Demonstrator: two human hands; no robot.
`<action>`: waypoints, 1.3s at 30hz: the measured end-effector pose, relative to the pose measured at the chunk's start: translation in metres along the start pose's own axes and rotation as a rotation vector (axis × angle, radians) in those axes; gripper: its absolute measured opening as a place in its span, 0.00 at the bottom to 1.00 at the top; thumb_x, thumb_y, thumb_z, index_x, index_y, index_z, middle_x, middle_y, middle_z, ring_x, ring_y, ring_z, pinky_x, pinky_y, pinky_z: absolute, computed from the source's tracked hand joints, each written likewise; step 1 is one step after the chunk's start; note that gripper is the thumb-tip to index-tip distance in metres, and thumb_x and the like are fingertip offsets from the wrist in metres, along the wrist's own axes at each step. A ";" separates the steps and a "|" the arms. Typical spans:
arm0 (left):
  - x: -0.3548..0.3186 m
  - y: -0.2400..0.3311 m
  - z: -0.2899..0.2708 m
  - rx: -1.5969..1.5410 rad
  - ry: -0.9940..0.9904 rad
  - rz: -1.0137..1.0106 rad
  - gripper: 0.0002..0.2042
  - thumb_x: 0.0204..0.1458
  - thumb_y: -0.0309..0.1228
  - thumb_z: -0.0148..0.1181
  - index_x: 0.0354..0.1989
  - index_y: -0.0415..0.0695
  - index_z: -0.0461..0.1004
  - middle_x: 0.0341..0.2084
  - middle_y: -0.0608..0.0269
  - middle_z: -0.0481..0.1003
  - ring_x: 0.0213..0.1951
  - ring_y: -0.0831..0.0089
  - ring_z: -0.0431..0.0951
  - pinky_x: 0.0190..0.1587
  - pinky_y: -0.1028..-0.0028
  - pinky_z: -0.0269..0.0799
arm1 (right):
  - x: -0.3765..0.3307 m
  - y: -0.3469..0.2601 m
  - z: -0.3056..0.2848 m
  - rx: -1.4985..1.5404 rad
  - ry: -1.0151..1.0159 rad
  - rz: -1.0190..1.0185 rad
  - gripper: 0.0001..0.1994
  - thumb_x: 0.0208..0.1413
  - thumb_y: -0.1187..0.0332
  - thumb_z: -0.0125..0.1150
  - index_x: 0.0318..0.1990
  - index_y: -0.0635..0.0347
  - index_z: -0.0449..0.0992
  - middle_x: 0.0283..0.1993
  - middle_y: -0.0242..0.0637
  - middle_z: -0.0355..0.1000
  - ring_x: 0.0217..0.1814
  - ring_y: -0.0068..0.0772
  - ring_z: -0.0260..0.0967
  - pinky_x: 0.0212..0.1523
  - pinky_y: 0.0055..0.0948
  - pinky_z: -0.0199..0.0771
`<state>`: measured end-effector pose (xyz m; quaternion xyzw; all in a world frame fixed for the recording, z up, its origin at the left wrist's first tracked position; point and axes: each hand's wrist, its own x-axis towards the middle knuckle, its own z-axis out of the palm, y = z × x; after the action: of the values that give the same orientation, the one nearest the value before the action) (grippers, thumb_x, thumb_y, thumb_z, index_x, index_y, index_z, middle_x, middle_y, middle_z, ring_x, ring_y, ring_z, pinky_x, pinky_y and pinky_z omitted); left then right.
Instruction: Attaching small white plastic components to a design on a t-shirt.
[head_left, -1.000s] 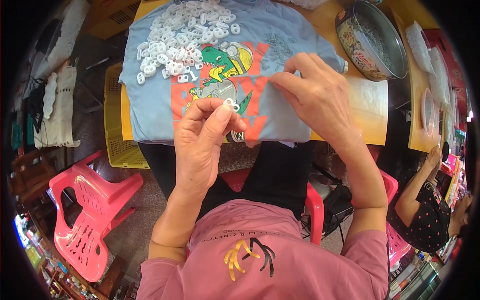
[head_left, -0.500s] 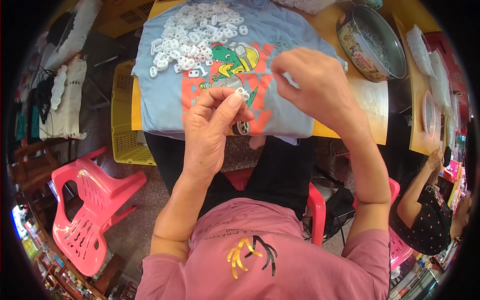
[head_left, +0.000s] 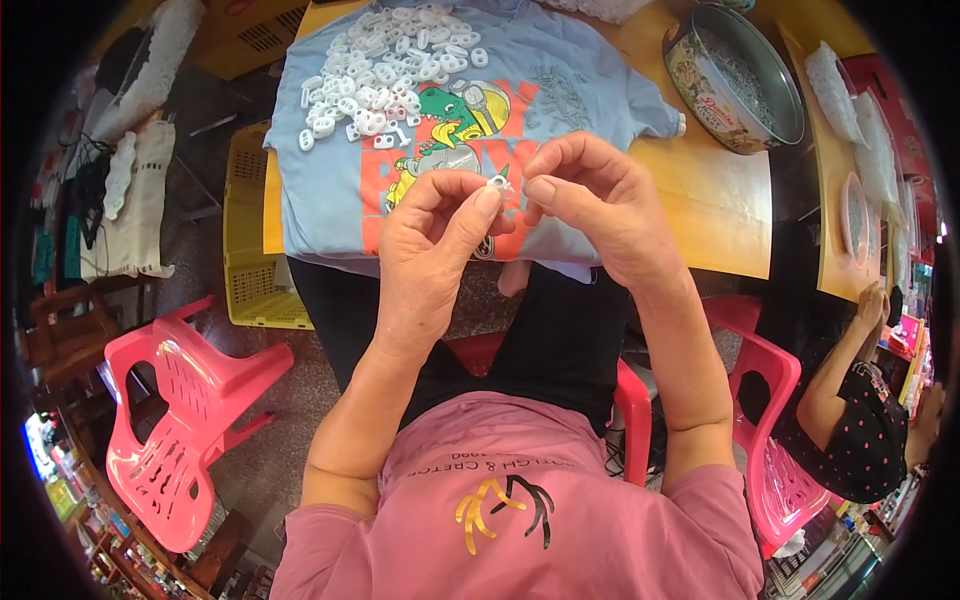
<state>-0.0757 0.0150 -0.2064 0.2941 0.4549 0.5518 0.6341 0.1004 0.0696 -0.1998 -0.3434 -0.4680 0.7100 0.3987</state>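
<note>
Between thumb and forefinger, my left hand (head_left: pixel 425 245) pinches a small white plastic piece (head_left: pixel 499 184) with holes in it. Just to its right, my right hand (head_left: pixel 615 215) is closed in a pinch close to the piece; whatever its fingertips hold is too small to name. Both hands are over the near part of a light blue T-shirt (head_left: pixel 325 195) with a dinosaur print, spread on the table. A heap of similar white plastic pieces (head_left: pixel 385 70) lies on its far left part. Thin grey metal bits (head_left: pixel 560 98) are scattered on the shirt's right side, beyond my right hand.
On the yellow table (head_left: pixel 715 215), a round tin (head_left: pixel 715 105) of small metal bits stands at the far right. A yellow crate (head_left: pixel 250 270) sits left of the table, near a pink chair (head_left: pixel 175 430). Another person (head_left: pixel 855 430) is at the right.
My right hand has come down and left from over the shirt's right side, closing beside the white plastic piece. Scattered metal bits now show where it was. My left hand has shifted slightly right.
</note>
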 end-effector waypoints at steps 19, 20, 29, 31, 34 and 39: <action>-0.006 0.003 0.008 0.158 -0.021 0.117 0.05 0.60 0.25 0.56 0.41 0.38 0.72 0.33 0.65 0.77 0.37 0.81 0.78 0.40 0.81 0.74 | 0.001 0.006 0.006 0.001 -0.036 -0.055 0.10 0.58 0.75 0.61 0.47 0.66 0.73 0.41 0.34 0.73 0.40 0.22 0.72 0.44 0.25 0.75; -0.006 0.003 0.009 0.145 -0.028 0.120 0.05 0.60 0.25 0.56 0.41 0.38 0.72 0.33 0.65 0.77 0.37 0.81 0.78 0.40 0.80 0.74 | 0.001 0.005 0.007 0.001 -0.036 -0.055 0.10 0.58 0.75 0.61 0.47 0.66 0.73 0.41 0.34 0.73 0.40 0.22 0.72 0.44 0.25 0.75; -0.005 0.000 0.013 0.137 0.018 0.196 0.05 0.60 0.25 0.57 0.41 0.37 0.72 0.33 0.65 0.77 0.36 0.82 0.78 0.39 0.81 0.73 | -0.002 0.010 0.016 -0.037 0.004 -0.206 0.13 0.58 0.77 0.60 0.51 0.66 0.72 0.43 0.32 0.72 0.45 0.19 0.68 0.50 0.23 0.70; -0.003 -0.001 0.012 0.134 0.033 0.171 0.05 0.60 0.26 0.57 0.41 0.38 0.72 0.32 0.65 0.77 0.35 0.82 0.77 0.38 0.82 0.73 | -0.001 0.013 0.017 -0.060 0.012 -0.205 0.13 0.59 0.77 0.59 0.52 0.66 0.72 0.43 0.32 0.72 0.45 0.19 0.69 0.50 0.23 0.70; 0.007 -0.007 0.012 0.157 0.038 0.191 0.06 0.60 0.26 0.57 0.41 0.38 0.72 0.32 0.66 0.77 0.34 0.83 0.76 0.37 0.82 0.72 | 0.000 0.014 0.015 -0.078 0.058 -0.187 0.14 0.59 0.76 0.59 0.52 0.66 0.72 0.44 0.34 0.73 0.47 0.21 0.70 0.51 0.24 0.70; 0.008 0.007 0.020 0.156 0.022 0.116 0.06 0.60 0.27 0.58 0.40 0.38 0.72 0.33 0.65 0.77 0.33 0.83 0.76 0.36 0.82 0.72 | -0.002 0.011 0.011 -0.070 0.094 -0.241 0.14 0.59 0.75 0.60 0.52 0.67 0.72 0.46 0.36 0.74 0.48 0.24 0.71 0.52 0.26 0.71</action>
<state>-0.0612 0.0263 -0.1942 0.3625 0.4857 0.5534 0.5713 0.0889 0.0608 -0.2064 -0.3313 -0.5112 0.6233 0.4903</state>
